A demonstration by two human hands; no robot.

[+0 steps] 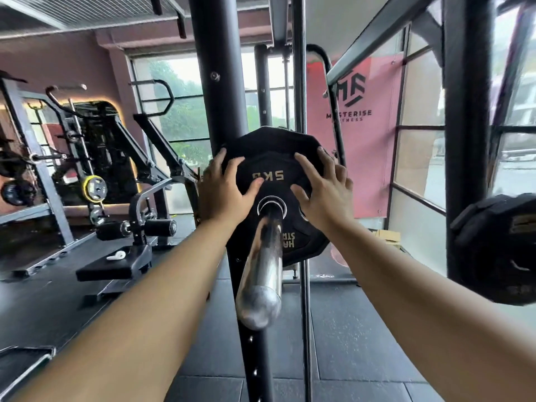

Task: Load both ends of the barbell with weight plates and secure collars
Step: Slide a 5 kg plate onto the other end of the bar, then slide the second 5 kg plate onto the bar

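Note:
A chrome barbell sleeve (pixel 262 274) points toward me at the centre of the head view. A black many-sided weight plate (pixel 272 158) with gold "5KG" lettering sits on the sleeve, far along it near the rack upright. My left hand (pixel 224 190) lies flat on the plate's left face, fingers over its edge. On the plate's right side rests my right hand (pixel 323 188), fingers spread. Both hands press on the plate. No collar is visible on the sleeve.
A black rack upright (pixel 216 82) stands just behind the plate, with a thin guide rod (pixel 300 111) to its right. Another black plate (pixel 499 248) hangs on a peg at the right. A bench (pixel 116 264) and machines stand to the left on black rubber flooring.

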